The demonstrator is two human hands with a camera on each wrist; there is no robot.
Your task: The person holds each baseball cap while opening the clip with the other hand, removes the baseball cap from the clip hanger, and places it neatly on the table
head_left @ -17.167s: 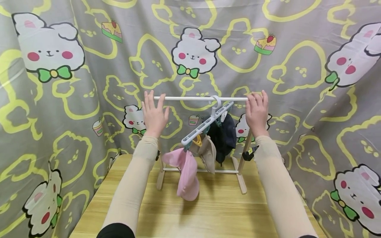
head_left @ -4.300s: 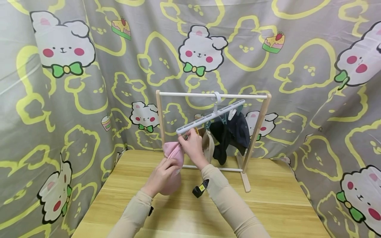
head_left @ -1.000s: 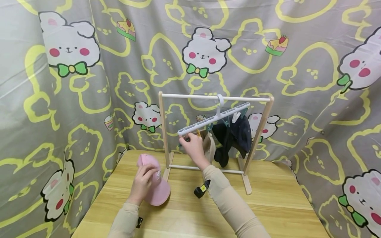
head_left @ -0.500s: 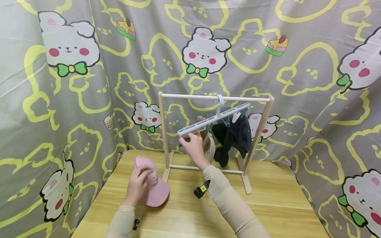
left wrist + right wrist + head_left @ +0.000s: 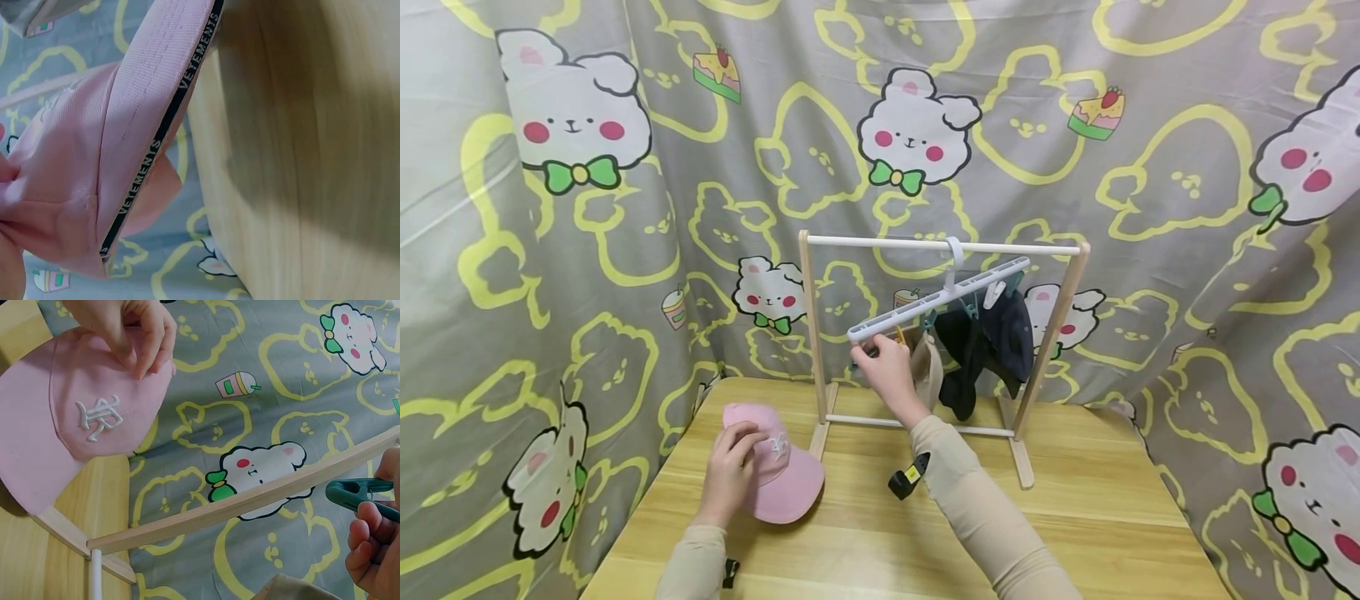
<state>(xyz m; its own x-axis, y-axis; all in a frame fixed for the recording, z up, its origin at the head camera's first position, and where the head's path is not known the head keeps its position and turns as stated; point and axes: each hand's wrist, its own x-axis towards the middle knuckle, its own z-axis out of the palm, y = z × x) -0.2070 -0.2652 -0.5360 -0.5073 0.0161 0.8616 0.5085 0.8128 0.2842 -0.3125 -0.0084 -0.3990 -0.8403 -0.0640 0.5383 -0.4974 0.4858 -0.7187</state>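
1 pink baseball cap over table, brim twd you & R; your L hand, nearer, pinches its crown; your R hand, up R of it, pinches green clothespin.

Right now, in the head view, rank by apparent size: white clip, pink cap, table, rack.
1. Table
2. Rack, judged by outline
3. Pink cap
4. White clip

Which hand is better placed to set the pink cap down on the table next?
Probably the left hand: it grips the pink cap above the table. The right hand is at the hanger, pinching a green clip.
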